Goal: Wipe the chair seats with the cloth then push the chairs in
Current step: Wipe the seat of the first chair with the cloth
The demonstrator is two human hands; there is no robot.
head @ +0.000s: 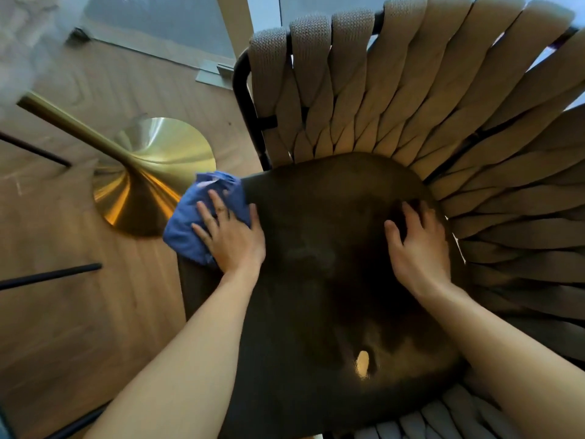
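the blue cloth lies bunched on the dark chair seat at its nine o'clock edge, partly hanging past it. the left hand presses down on the cloth, fingers straight and spread wide. the right hand rests on the seat toward three o'clock, fingers loosely bent, holding nothing. woven beige straps form the backrest from twelve to three o'clock. a brass pedestal base stands on the wooden floor at nine o'clock.

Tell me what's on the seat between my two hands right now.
Nothing: in the head view, only bare dark seat cushion lies between the left hand, pressing the blue cloth, and the right hand.
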